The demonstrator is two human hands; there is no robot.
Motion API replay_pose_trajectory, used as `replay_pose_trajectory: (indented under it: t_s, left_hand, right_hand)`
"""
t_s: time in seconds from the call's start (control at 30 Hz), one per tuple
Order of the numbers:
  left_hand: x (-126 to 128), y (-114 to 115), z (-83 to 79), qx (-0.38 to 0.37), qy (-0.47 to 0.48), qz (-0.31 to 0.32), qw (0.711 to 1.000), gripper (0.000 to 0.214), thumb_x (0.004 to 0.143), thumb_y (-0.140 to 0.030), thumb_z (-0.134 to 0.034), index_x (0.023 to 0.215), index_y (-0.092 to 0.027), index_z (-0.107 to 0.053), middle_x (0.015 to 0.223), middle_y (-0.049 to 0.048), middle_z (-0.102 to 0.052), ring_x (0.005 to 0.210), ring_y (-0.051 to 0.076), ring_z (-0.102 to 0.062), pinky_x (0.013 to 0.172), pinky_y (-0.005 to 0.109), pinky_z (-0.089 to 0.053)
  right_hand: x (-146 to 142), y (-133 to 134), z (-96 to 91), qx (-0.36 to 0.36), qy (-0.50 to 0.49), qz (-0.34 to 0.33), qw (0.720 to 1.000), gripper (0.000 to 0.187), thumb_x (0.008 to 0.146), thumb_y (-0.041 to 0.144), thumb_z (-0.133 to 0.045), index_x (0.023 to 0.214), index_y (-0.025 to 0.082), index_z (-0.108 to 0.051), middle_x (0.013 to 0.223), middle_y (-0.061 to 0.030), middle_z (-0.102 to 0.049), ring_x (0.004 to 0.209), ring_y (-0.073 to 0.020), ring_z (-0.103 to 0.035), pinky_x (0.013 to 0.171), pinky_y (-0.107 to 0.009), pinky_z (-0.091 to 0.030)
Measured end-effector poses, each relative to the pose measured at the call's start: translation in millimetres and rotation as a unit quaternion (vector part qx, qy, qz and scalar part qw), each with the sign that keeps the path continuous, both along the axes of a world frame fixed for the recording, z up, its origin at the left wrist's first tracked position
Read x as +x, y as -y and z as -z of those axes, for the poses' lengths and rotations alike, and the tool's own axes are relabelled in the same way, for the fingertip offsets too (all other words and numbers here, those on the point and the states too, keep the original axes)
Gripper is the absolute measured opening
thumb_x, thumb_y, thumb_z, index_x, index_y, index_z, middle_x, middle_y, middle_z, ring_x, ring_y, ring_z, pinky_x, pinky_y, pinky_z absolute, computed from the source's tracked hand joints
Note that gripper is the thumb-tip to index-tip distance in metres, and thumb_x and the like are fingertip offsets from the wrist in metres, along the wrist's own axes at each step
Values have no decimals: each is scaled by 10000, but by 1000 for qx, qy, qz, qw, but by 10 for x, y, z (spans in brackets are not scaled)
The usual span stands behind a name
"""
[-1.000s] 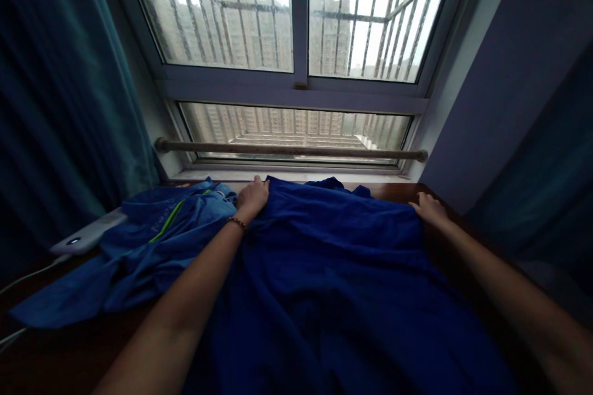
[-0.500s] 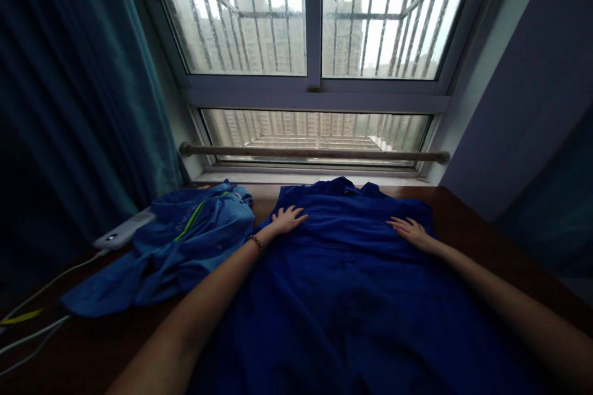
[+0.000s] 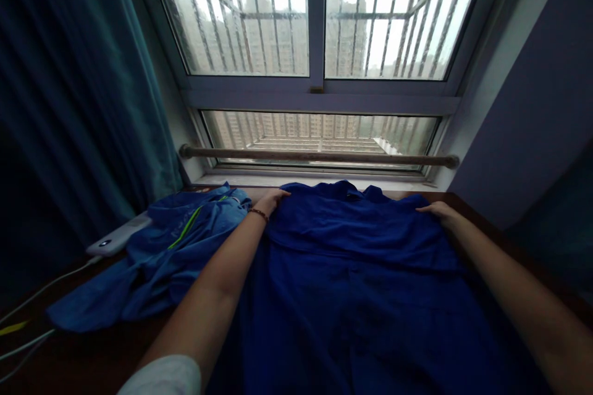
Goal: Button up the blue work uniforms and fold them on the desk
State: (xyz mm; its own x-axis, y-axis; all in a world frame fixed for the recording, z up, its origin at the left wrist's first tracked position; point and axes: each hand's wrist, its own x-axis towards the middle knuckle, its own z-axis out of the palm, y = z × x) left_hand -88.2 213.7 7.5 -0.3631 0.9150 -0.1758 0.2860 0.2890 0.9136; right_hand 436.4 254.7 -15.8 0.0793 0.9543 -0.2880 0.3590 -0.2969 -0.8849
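A dark blue shirt point(image 3: 352, 259) lies spread across a dark wooden table point(image 3: 92, 352), its collar toward the window. My left hand point(image 3: 272, 199), a bead bracelet on its wrist, rests on the shirt's far left shoulder with fingers curled at the cloth edge. At the shirt's far right shoulder my right hand point(image 3: 438, 211) lies with fingers bent down over the fabric edge. Whether either hand pinches the cloth is hard to see.
A lighter blue garment with a green stripe point(image 3: 171, 247) lies crumpled to the left. Beside it sits a white device point(image 3: 115, 239) with cables point(image 3: 28, 321). Behind are a rail point(image 3: 319, 155), barred window and teal curtains point(image 3: 78, 105).
Both hands slid from flat on the shirt's chest outward and away to its far shoulder corners. The shirt now lies a little flatter.
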Motion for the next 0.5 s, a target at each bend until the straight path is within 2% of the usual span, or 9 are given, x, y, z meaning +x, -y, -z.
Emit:
replay_pose_trajectory:
  t_s: [0.07,0.17,0.27,0.33,0.4,0.43,0.5]
  left_hand:
    - [54,-87,-203,47,43,-4,998,288,565,-332,-709,669,-108,-561,485,25,-543,472,148,-528,472,278,-432]
    - [113,-180,-568,126,85,-20,988,340,566,-346,-702,787,-124,-569,573,4,-572,497,100,-515,495,226,-413]
    - [153,-118,-898,245,153,-15,957,396,518,-339,-723,821,-127,-581,650,7,-594,530,84,-509,501,201,-387]
    - [178,66,-1030,319,209,11,925,409,474,-305,-746,809,-123,-597,720,22,-616,604,101,-540,542,209,-402]
    - [194,371,-1044,343,239,44,907,397,462,-267,-753,807,-129,-611,790,33,-633,707,127,-571,623,234,-430]
    - [193,559,-996,338,245,59,907,385,472,-250,-750,812,-133,-616,819,36,-639,753,139,-579,669,250,-438]
    - [169,977,-786,306,249,69,916,359,495,-228,-743,818,-134,-619,863,46,-645,811,157,-587,733,273,-445]
  right_hand:
    - [-9,-109,-239,82,-46,64,994,390,483,260,-772,787,92,-593,654,-86,-644,581,-193,-597,561,-318,-502]
    - [23,-224,-728,234,-89,153,956,511,568,209,-742,1012,65,-532,859,-88,-646,619,-102,-572,600,-245,-480]
    - [75,-174,-1246,321,-117,146,928,568,644,165,-688,1141,48,-439,1123,-137,-548,720,-50,-547,664,-208,-444]
    - [117,-11,-1514,372,-138,111,911,605,657,137,-668,1178,6,-389,1198,-185,-478,768,-53,-544,692,-212,-427]
    - [178,255,-1653,384,-143,84,909,640,669,126,-651,1213,-14,-344,1218,-207,-446,793,-59,-542,709,-215,-414]
    - [220,418,-1658,378,-139,72,912,648,676,130,-646,1226,-8,-333,1215,-202,-446,800,-62,-540,715,-215,-409]
    - [328,780,-1523,352,-125,45,926,631,682,158,-648,1228,28,-359,1175,-165,-484,803,-74,-543,722,-216,-408]
